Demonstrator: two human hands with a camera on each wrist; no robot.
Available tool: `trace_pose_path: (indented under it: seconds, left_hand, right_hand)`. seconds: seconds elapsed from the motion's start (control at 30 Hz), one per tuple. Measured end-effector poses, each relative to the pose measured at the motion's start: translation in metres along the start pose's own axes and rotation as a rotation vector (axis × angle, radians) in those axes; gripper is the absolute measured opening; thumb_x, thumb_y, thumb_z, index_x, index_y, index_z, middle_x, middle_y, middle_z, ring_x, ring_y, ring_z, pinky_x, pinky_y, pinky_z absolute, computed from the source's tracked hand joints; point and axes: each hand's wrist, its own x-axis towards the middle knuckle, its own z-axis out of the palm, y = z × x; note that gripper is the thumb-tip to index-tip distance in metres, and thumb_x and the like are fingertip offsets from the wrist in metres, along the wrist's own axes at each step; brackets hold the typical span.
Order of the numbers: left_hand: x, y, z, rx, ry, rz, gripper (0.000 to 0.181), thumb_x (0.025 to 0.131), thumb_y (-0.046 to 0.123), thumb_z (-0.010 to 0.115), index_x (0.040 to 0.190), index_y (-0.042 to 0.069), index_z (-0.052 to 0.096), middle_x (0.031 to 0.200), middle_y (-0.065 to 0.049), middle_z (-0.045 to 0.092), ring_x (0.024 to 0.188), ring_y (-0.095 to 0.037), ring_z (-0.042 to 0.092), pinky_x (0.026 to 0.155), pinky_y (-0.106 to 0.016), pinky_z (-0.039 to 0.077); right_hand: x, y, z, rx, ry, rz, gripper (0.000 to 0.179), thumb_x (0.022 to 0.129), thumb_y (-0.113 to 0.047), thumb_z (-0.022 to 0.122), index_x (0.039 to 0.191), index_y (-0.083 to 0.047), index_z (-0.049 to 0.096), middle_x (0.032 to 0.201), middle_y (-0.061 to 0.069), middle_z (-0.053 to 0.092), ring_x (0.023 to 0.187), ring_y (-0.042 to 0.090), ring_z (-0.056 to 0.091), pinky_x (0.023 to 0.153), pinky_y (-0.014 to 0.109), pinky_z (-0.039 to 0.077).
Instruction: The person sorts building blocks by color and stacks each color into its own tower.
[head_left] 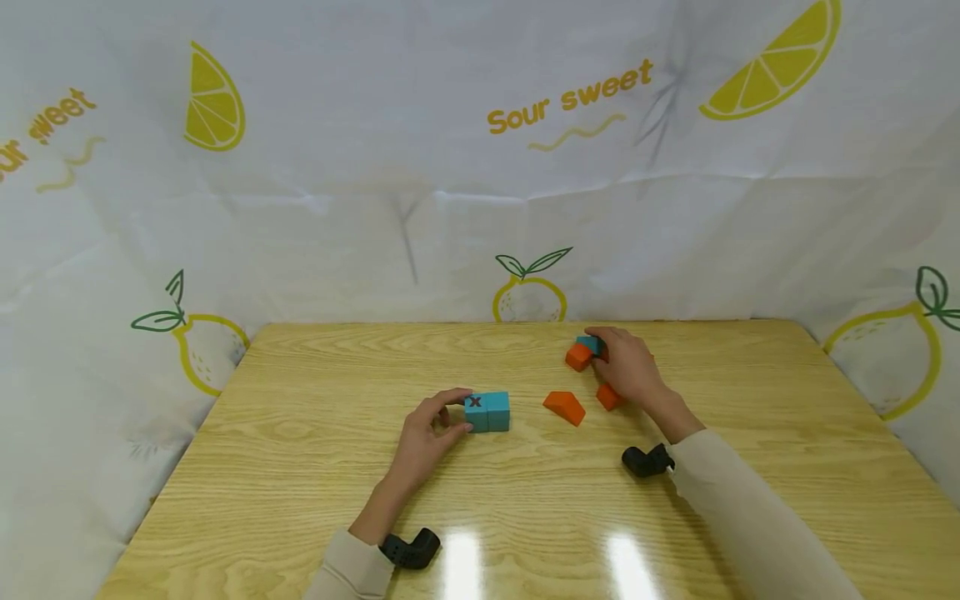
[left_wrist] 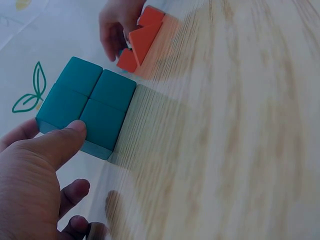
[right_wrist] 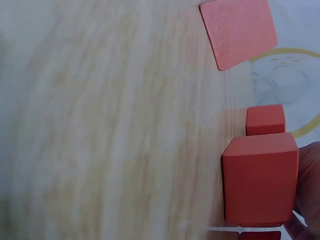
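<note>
Head view: bright, with two white glare streaks on the near surface (head_left: 300, 483). Left wrist view: dimmer, soft shadows. Right wrist view: hazy, surface blurred.

A red block (right_wrist: 260, 179) stands large at the lower right, its sloped upper face catching the light. Just above it in view, a smaller red block (right_wrist: 265, 121) shows, partly hidden by the large one. Farther up, well apart from both, a flat-faced red piece (right_wrist: 239, 34) is cut off by the top edge. The right hand (right_wrist: 309, 187) shows at the right edge, partly behind the large block; whether they touch is unclear. Wood-grained table (right_wrist: 115, 120) fills the left; white cloth (right_wrist: 305, 65) with a yellow outline lies at right.
</note>
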Motion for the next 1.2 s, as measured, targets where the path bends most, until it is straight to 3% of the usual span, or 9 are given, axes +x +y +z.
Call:
trace_pose_path:
  seconds: [0.13,0.43,0.8,1.03,1.2]
  left_hand:
    - [0.0,-0.002,0.001,0.004,-0.009,-0.019,0.044,0.081,-0.006,0.071,0.123,0.002,0.062,0.101,-0.013,0.061,0.078,-0.043,0.047,0.062,-0.035,0.034]
    - [-0.001,-0.039,0.008,0.019,-0.002,-0.023,0.047,0.081,0.004,0.075,0.125,0.014,0.063,0.099,-0.009,0.062,0.077,-0.035,0.048,0.062,-0.032,0.032]
    - [0.0,-0.04,0.006,0.046,-0.021,0.01,0.048,0.083,0.012,0.074,0.127,0.027,0.061,0.097,0.001,0.06,0.076,-0.022,0.046,0.063,-0.032,0.038]
    - [0.0,-0.042,0.007,0.039,-0.007,0.015,0.047,0.082,0.012,0.074,0.126,0.025,0.062,0.099,0.005,0.06,0.077,-0.023,0.047,0.063,-0.035,0.038]
    - [0.0,-0.043,0.009,0.02,0.004,0.008,0.047,0.08,0.007,0.075,0.125,0.017,0.063,0.102,0.001,0.062,0.077,-0.03,0.048,0.062,-0.042,0.037]
  right_hand:
    - [0.001,0.004,0.0,0.044,-0.01,0.02,0.05,0.085,0.003,0.067,0.132,0.005,0.051,0.124,0.025,0.057,0.106,0.042,0.056,0.086,0.052,0.046]
    - [-0.002,0.008,0.001,0.101,-0.024,0.049,0.045,0.087,-0.003,0.067,0.129,0.005,0.054,0.119,0.025,0.06,0.099,0.038,0.06,0.083,0.05,0.047]
    - [-0.005,0.014,-0.003,0.043,-0.011,0.05,0.043,0.089,-0.018,0.068,0.124,0.005,0.059,0.113,0.023,0.063,0.099,0.04,0.059,0.085,0.056,0.042]
    - [-0.007,0.016,-0.001,0.102,-0.003,0.07,0.041,0.09,-0.017,0.068,0.121,0.006,0.059,0.11,0.023,0.063,0.094,0.037,0.06,0.081,0.051,0.046]
    - [-0.008,0.017,-0.001,0.132,0.007,0.061,0.04,0.089,-0.017,0.069,0.12,0.007,0.06,0.109,0.023,0.063,0.094,0.037,0.06,0.079,0.05,0.047]
